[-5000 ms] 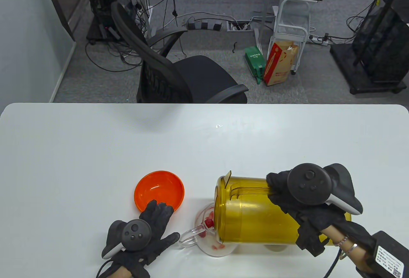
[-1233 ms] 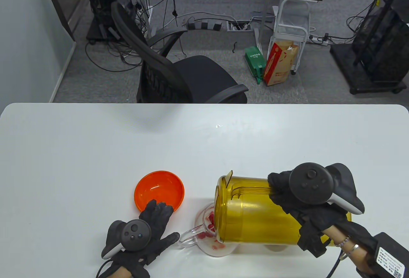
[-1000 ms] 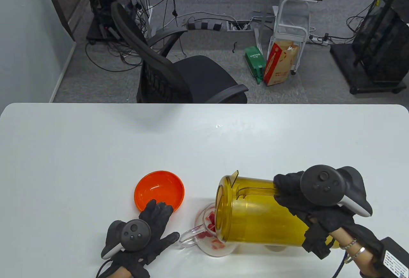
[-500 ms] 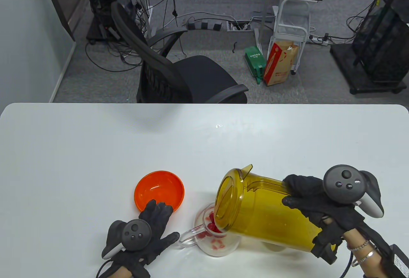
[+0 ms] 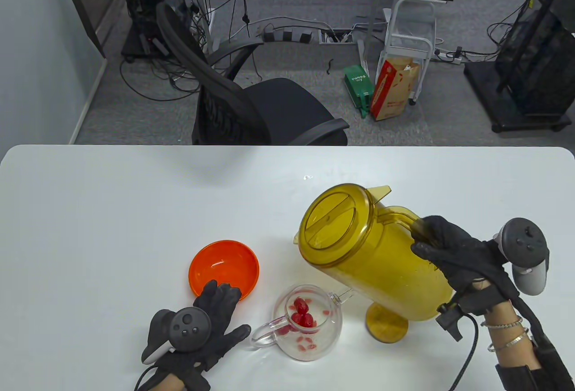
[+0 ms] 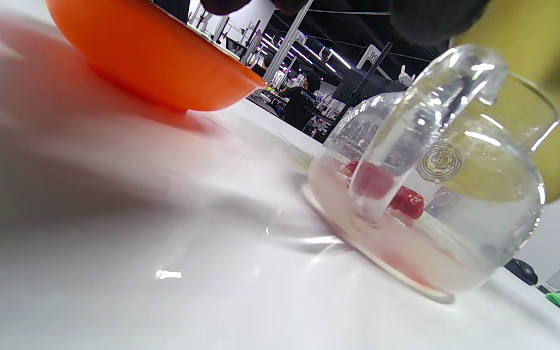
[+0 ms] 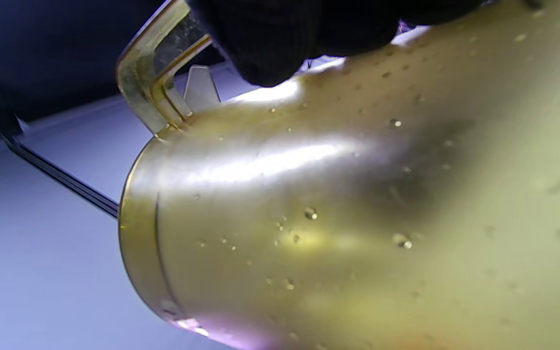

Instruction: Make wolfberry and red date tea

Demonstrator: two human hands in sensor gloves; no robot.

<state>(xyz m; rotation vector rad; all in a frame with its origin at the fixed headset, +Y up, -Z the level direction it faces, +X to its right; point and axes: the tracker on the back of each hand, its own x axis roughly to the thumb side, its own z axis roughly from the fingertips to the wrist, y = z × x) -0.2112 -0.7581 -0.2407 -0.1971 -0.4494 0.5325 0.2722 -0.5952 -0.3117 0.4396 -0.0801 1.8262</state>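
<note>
Beside right hand (image 5: 462,258) grip: pitcher (image 5: 373,256) handle

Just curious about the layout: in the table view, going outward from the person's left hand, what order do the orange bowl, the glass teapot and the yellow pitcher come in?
From the left hand:
1. Orange bowl, just beyond it, the fingers overlapping its near rim.
2. Glass teapot, to its right; its handle nearly meets the thumb, so too close to call against the bowl.
3. Yellow pitcher, farthest, right, held tilted by the right hand.
</note>
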